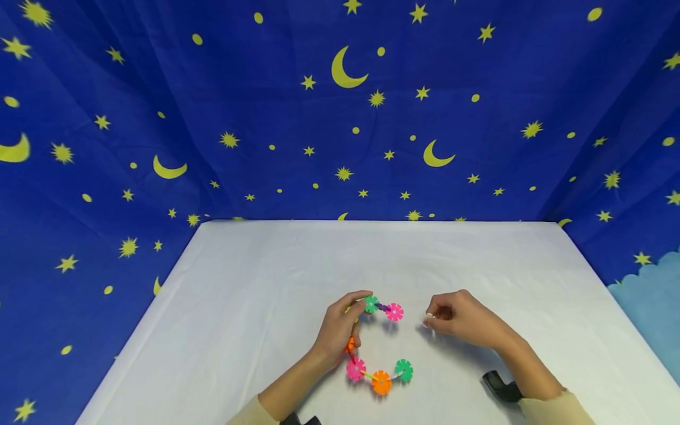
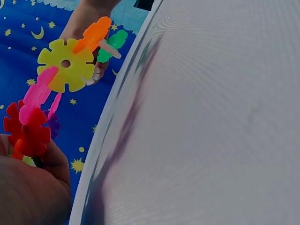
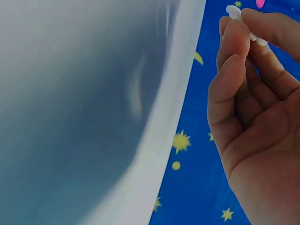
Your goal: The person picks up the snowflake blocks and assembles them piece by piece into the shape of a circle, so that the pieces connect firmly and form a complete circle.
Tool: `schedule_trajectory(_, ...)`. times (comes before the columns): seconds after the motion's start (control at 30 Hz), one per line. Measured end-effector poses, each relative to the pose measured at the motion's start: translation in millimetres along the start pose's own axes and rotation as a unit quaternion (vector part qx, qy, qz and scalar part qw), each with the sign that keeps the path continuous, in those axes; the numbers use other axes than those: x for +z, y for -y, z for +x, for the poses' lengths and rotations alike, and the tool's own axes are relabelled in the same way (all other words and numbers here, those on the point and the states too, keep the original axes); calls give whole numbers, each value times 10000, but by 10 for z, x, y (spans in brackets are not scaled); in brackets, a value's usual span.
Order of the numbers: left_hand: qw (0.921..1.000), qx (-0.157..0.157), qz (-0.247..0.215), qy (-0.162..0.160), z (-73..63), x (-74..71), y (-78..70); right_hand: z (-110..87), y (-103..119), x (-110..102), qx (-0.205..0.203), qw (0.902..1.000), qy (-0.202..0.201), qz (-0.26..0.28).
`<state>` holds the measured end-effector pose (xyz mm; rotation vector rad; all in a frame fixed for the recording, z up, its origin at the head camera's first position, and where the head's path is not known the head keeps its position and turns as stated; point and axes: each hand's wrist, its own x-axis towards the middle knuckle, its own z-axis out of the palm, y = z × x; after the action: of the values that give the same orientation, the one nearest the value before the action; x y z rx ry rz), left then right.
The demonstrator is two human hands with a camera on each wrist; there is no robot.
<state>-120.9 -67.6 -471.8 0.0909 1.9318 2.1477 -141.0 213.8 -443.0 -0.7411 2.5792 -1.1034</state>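
Note:
My left hand (image 1: 336, 327) grips the side of a curved chain of notched plastic discs, covering part of it. At the chain's upper end are a green disc (image 1: 370, 304), a purple disc (image 1: 382, 307) seen edge-on and a pink disc (image 1: 395, 311). The lower end curves through an orange disc (image 1: 381, 382) to another green disc (image 1: 404, 370). In the left wrist view a red disc (image 2: 28, 136) and a large yellow disc (image 2: 54, 61) show. My right hand (image 1: 470, 319), apart from the chain, pinches a small white disc (image 3: 234, 12) between thumb and fingers.
A white cloth-covered table (image 1: 255, 283) lies beneath both hands. Blue star-and-moon fabric (image 1: 297, 106) hangs behind it and at the sides. Black straps or mounts (image 1: 501, 386) sit at the wrists. Light blue fabric (image 1: 653, 307) shows at far right.

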Motion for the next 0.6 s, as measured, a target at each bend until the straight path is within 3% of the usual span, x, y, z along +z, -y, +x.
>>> schedule_trajectory(0.33, 9999, 100, -4, -41, -175, 69, -315, 49, 183, 149, -331, 9991, -102, 224)
schedule_trajectory(0.6, 10000, 69, -13, -53, -173, 76, -321, 68, 210, 266, -573, 9976, -197, 322)
